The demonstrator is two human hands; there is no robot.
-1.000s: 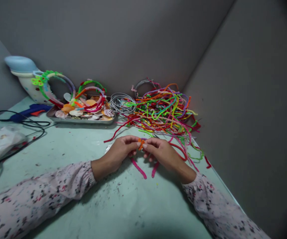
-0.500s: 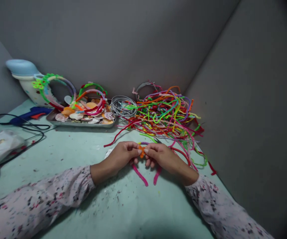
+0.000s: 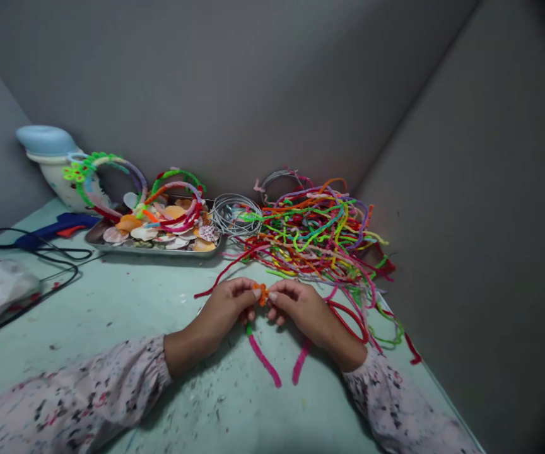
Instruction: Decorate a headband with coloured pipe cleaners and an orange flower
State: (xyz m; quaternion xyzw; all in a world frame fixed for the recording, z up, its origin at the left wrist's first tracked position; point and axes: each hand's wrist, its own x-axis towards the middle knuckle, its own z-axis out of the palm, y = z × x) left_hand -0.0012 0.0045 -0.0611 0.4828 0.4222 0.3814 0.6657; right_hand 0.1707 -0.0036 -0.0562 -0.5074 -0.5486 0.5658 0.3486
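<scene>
Pinching small orange fuzzy piece (image 3: 262, 294) between fingertips of left hand (image 3: 228, 310) and right hand (image 3: 303, 309) | seemingly to steady it from both sides | held over worktop (image 3: 239, 419), before fuzzy-stem pile (image 3: 320, 230), likely placed close for easy reach

Orange piece (image 3: 263, 295) — left hand (image 3: 226, 312) partly hides it.

A head-worn camera looks forward and down onto the table (image 3: 320, 410)
</scene>
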